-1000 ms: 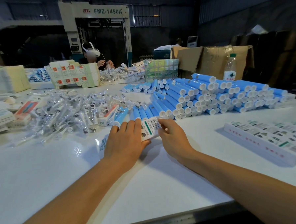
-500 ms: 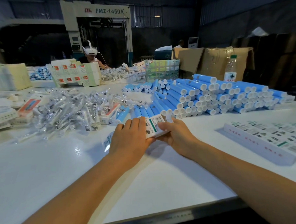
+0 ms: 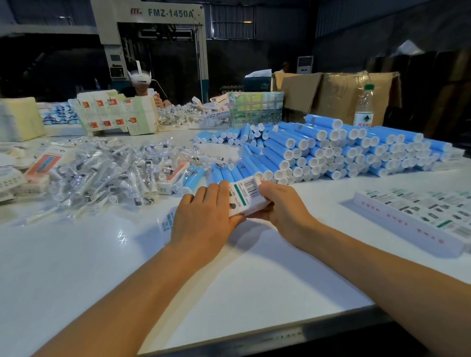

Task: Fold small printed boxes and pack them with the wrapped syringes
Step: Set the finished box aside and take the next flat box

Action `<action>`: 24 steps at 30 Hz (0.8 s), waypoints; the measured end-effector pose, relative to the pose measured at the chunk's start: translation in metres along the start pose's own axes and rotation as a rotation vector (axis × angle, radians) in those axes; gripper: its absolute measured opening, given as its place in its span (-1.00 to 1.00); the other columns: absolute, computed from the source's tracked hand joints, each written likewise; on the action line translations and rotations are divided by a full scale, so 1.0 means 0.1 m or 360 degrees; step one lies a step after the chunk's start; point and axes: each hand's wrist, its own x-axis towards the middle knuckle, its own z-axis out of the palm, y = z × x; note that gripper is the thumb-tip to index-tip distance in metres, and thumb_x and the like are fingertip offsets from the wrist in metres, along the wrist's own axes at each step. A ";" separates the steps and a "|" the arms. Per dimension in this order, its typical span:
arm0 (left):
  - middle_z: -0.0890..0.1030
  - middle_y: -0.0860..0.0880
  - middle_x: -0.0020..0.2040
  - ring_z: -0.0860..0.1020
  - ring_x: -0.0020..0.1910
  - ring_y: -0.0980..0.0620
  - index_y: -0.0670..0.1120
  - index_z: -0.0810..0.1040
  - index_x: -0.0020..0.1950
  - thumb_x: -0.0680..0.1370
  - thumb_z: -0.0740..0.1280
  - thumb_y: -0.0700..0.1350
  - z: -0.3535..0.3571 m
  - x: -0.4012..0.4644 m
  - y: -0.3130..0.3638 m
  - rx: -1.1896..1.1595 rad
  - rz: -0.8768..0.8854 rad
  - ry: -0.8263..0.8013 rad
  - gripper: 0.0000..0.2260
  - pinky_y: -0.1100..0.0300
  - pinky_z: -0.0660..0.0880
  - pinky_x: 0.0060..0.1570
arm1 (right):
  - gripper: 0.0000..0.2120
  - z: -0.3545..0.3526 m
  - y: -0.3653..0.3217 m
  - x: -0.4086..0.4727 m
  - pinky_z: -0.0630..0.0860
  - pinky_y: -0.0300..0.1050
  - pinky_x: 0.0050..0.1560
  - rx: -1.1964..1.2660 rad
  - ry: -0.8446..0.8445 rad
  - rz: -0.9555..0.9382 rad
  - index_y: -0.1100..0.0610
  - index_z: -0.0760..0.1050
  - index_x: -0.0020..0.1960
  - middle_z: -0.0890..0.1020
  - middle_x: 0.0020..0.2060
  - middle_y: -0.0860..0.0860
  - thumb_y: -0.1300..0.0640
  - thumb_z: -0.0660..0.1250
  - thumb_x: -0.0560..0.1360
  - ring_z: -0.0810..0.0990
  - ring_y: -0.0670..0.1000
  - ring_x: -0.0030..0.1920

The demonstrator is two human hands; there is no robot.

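Small printed box [image 3: 245,196] is up off the counter [image 3: 70,269] now, held btwn both hands just in front of the blue tubes. A sec ago it showed as a flat white face w/ barcode, pinched low near the counter; now it's tilted, barcode face up and a side wall showing below it, so it looks squared up into a box rather than a flat blank. That's a judgement, ends are hidden.

Left hand [image 3: 204,221]: grip clamped on the box's left end, fingers laid over the top, thumb underneath. Right hand [image 3: 282,206]: grip curled round the right end, fingertips on the upper corner. Both have shifted slightly right and up w/ the box.

A second printed blank [image 3: 166,225] lies flat on the counter under the left wrist, partly covered.

Meaning for the task: forming step looks about done; next prob. close one end flap, then load. Nothing is in the box as far as I can see.

Wrapped syringes [image 3: 111,174] sit in a loose heap to the left, w/in reach, untouched. Blue tubes [image 3: 323,149] stacked behind and right. Tray of finished boxes [image 3: 422,217] at right, well apart.
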 end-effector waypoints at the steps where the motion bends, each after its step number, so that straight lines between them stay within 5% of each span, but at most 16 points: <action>1: 0.36 -0.03 0.33 0.37 0.23 -0.03 -0.12 0.08 0.48 0.54 -0.05 0.28 -0.01 -0.01 0.00 -0.0005 0.0011 -0.0002 -0.35 0.12 0.30 0.10 | -0.75 0.00 0.00 0.00 0.63 -0.11 -0.19 0.0017 0.0003 -0.0010 0.28 0.52 -0.10 0.70 -0.26 0.11 0.28 0.09 0.59 0.69 0.07 -0.17; 7: 0.37 -0.03 0.33 0.38 0.22 -0.02 -0.12 0.08 0.48 0.52 -0.07 0.30 -0.04 -0.03 -0.04 0.0038 0.0041 -0.0013 -0.33 0.13 0.31 0.11 | -0.73 -0.02 0.00 -0.02 0.61 -0.14 -0.23 -0.0012 -0.0029 -0.0025 0.26 0.54 -0.10 0.71 -0.25 0.07 0.29 0.08 0.60 0.70 0.06 -0.14; 13: 0.60 -0.20 0.02 0.57 -0.13 -0.14 -0.30 0.47 0.26 0.42 0.37 0.20 -0.09 -0.07 -0.05 0.0107 0.0162 0.0064 -0.36 0.06 0.46 -0.22 | -0.69 -0.02 0.02 -0.03 0.61 -0.15 -0.24 -0.0227 0.0010 -0.0024 0.14 0.58 -0.10 0.71 -0.26 0.01 0.31 0.07 0.58 0.69 -0.01 -0.17; 16: 0.61 -0.21 -0.06 0.58 -0.22 -0.14 -0.31 0.52 0.19 0.36 0.44 0.18 -0.09 -0.08 -0.03 0.0121 0.0198 0.0162 -0.37 0.08 0.47 -0.30 | -0.66 -0.02 0.03 -0.03 0.60 -0.18 -0.25 -0.0262 0.0023 -0.0044 0.09 0.58 -0.10 0.71 -0.27 -0.02 0.30 0.06 0.57 0.69 -0.05 -0.19; 22: 0.56 -0.14 0.08 0.55 -0.04 -0.09 -0.25 0.39 0.34 0.47 0.26 0.24 -0.09 -0.08 -0.05 0.0112 0.0081 0.0061 -0.35 0.07 0.43 -0.16 | -0.71 -0.03 0.02 -0.04 0.54 0.00 -0.07 -0.0906 0.0172 -0.0261 0.07 0.60 -0.19 0.61 -0.14 0.01 0.16 0.16 0.58 0.57 0.02 -0.10; 24: 0.47 -0.08 0.22 0.47 0.11 -0.05 -0.18 0.22 0.44 0.53 0.09 0.28 -0.05 -0.06 -0.08 0.0125 0.0016 0.0069 -0.33 0.10 0.36 -0.02 | -0.77 -0.04 0.02 -0.04 0.51 -0.09 -0.22 -0.0979 0.0317 -0.0319 0.02 0.59 -0.26 0.60 -0.21 -0.04 0.12 0.27 0.55 0.53 -0.02 -0.23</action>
